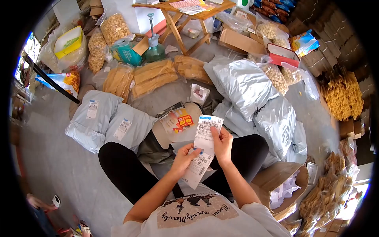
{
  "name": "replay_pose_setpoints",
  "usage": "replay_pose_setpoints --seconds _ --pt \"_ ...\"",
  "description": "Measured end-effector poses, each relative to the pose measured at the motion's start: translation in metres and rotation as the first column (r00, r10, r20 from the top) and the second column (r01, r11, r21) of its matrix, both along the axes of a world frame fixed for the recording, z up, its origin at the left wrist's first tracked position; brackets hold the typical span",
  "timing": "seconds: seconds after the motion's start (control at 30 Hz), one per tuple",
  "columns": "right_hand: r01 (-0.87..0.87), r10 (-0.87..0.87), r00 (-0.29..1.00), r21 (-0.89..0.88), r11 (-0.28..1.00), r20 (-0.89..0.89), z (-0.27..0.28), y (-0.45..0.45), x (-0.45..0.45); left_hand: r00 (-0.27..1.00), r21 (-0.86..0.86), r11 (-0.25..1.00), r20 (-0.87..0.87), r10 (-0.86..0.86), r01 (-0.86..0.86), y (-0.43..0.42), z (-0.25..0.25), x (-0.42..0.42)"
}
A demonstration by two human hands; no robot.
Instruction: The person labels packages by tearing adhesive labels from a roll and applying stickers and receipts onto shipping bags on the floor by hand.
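Both of my hands hold a strip of printed shipping labels (204,136) over my lap. My left hand (182,158) pinches it around the middle, where one label meets another. Higher up, my right hand (222,145) grips the right edge, its thumb lying on the print. Just beyond the strip is a round light-coloured surface (160,132) with a red and yellow printed packet (181,120) on it. To the left lie two grey mailing bags (94,114) with labels stuck on. More grey mailing bags (244,85) are piled on the right, no labels visible on them.
An open cardboard box (272,179) with white paper inside stands by my right knee. Flat packs of yellowish dried food (154,79) lie ahead, near a green pump sprayer (154,49) and a wooden folding table (173,24). Bagged goods (331,193) line the right side.
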State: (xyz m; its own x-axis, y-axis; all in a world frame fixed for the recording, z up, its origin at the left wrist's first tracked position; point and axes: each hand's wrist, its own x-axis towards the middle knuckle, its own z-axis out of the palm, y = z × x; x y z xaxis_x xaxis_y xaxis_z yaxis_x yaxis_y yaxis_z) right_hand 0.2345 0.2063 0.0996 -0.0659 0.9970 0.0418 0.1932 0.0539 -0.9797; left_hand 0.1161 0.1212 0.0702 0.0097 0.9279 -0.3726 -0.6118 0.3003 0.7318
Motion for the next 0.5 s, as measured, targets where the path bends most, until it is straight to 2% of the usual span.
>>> replay_pose_setpoints --seconds 0.03,0.1,0.17,0.2,0.23,0.27,0.3,0.33,0.37,0.43,0.5 --pt "-0.02 0.019 0.999 0.016 1.0 0.039 0.002 0.003 0.001 0.999 -0.014 1.0 -0.021 -0.028 0.028 0.0 0.003 -0.002" --pt "-0.028 0.028 1.0 0.0 1.0 0.005 0.001 0.008 0.002 0.997 -0.031 0.998 -0.043 -0.058 0.056 0.003 0.011 -0.004" --pt "-0.03 0.028 0.996 -0.021 0.999 -0.085 -0.004 0.016 0.006 1.0 -0.058 0.998 -0.023 -0.019 0.018 0.007 0.019 -0.004" --pt "-0.081 0.068 0.991 -0.113 0.99 -0.114 0.002 0.019 0.009 1.0 -0.057 0.998 -0.025 -0.019 0.018 0.008 0.017 -0.004" --pt "-0.081 0.068 0.991 -0.112 0.99 -0.117 0.007 0.017 0.009 0.999 -0.066 0.998 -0.04 -0.015 0.013 0.008 0.013 -0.004" --pt "0.031 -0.043 0.994 0.11 0.993 0.104 0.013 0.011 0.009 0.998 -0.073 0.997 -0.057 -0.013 0.009 0.009 0.011 -0.005" --pt "0.092 -0.199 0.936 0.344 0.934 0.289 0.028 0.005 0.009 0.998 -0.071 0.997 -0.06 -0.016 0.012 0.01 0.011 -0.004" --pt "-0.011 -0.131 0.92 0.357 0.934 0.37 0.039 -0.003 0.013 0.996 -0.076 0.997 -0.085 0.016 -0.023 0.01 0.012 -0.003" --pt "-0.185 -0.079 0.885 0.502 0.845 0.459 0.043 -0.006 0.018 0.993 -0.078 0.995 -0.107 0.046 -0.054 0.011 0.013 0.0" --pt "-0.51 0.24 0.812 0.447 0.735 0.531 0.04 -0.014 0.026 0.997 -0.043 0.999 -0.072 0.02 -0.024 0.01 0.017 0.001" --pt "-0.525 0.265 0.798 0.409 0.747 0.541 0.036 -0.021 0.03 0.999 -0.003 1.0 -0.036 -0.022 0.022 0.009 0.019 0.001"
